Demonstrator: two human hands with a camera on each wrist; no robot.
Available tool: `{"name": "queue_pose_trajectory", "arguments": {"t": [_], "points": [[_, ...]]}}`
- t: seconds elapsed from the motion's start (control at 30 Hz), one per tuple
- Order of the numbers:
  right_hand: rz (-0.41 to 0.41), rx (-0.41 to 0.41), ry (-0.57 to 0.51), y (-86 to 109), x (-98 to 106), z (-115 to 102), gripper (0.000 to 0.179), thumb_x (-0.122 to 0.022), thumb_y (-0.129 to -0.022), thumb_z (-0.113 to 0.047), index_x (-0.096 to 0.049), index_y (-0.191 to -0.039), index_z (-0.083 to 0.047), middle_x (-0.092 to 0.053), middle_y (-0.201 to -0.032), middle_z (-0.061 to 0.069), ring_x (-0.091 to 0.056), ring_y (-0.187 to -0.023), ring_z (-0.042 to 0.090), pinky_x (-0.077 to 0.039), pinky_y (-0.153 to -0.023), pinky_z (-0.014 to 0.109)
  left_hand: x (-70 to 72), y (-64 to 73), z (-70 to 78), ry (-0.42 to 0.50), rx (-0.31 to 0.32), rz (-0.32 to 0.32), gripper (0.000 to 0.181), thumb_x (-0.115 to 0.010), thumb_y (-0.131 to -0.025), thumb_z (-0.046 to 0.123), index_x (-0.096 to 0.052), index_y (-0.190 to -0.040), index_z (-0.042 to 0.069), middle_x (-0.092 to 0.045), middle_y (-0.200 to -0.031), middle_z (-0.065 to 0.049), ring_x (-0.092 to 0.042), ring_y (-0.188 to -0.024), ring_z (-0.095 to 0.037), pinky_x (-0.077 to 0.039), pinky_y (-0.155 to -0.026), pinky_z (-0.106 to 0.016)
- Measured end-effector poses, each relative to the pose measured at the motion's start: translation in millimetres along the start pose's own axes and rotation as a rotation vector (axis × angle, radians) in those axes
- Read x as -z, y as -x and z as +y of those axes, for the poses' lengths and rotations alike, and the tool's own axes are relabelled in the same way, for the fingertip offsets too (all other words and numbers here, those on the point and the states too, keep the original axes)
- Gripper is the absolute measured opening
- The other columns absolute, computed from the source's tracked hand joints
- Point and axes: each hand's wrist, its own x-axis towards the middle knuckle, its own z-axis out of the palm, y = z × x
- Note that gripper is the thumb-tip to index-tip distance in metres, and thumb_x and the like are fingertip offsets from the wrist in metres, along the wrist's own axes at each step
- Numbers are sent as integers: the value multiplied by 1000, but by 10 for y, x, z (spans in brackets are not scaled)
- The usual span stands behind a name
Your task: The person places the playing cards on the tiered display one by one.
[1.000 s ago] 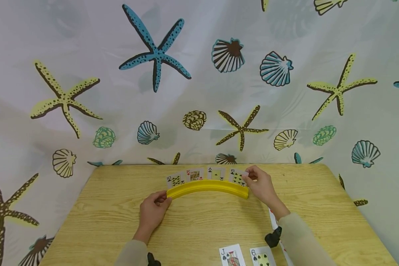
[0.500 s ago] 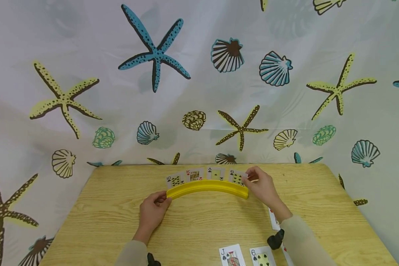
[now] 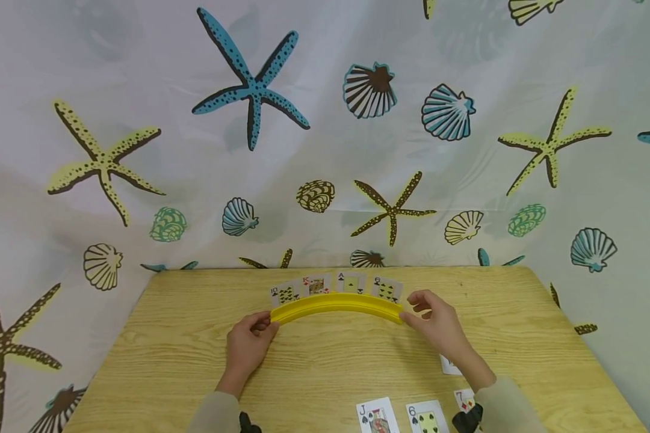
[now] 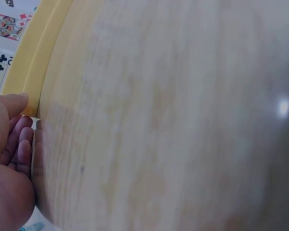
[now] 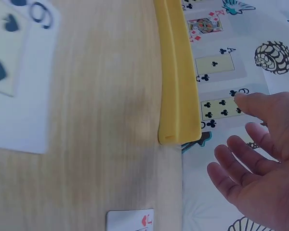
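Observation:
A curved yellow card holder (image 3: 336, 302) lies on the wooden table, bowing toward the back. Four playing cards stand in its slot: the ten of clubs (image 3: 285, 293), king of diamonds (image 3: 316, 285), ace of clubs (image 3: 351, 282) and six of clubs (image 3: 386, 290). My left hand (image 3: 248, 346) pinches the holder's left end, thumb in front and the other fingers curled behind. By the right end is my right hand (image 3: 439, 322), its fingers relaxed and apart and holding nothing. In the right wrist view its thumb overlaps the corner of the six of clubs.
Near the front of the table (image 3: 325, 367) lie the jack of spades (image 3: 378, 417) and six of spades (image 3: 428, 419). The seven of diamonds (image 3: 464, 398) and another card (image 3: 449, 365) are partly hidden by my right arm. A shell-and-starfish curtain (image 3: 303, 150) hangs behind.
My right hand has let go of the six of clubs and drawn back toward me and slightly right. That card stays in the holder. The left hand keeps its place.

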Motion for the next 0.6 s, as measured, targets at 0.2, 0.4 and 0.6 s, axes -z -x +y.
{"name": "queue_pose_trajectory", "arguments": {"t": [0.2, 0.4, 0.6], "points": [[-59, 8, 5, 209, -54, 4, 38, -82, -94, -23, -70, -125, -5, -72, -122, 12, -66, -111, 27, -55, -92, 35, -9, -7, -10, 1, -1, 3, 35, -78, -96, 14, -74, -127, -1, -77, -112, -15, -69, -97, -23, -53, -81, -21], [-122, 8, -14, 424, -116, -23, 37, -83, -93, -24, -72, -124, -9, -72, -122, 9, -66, -112, 29, -56, -92, 35, -11, -16, -25, 2, -9, 3, 35, -78, -95, 13, -74, -126, -2, -77, -112, -16, -69, -97, -24, -53, -81, -20], [-197, 110, -7, 633, -204, -5, 37, -83, -93, -30, -73, -123, -12, -73, -122, 2, -66, -111, 31, -57, -91, 37, -6, -15, -22, -4, -11, 7, 34, -78, -96, 14, -74, -126, -1, -77, -111, -15, -69, -96, -22, -53, -81, -21]]}}
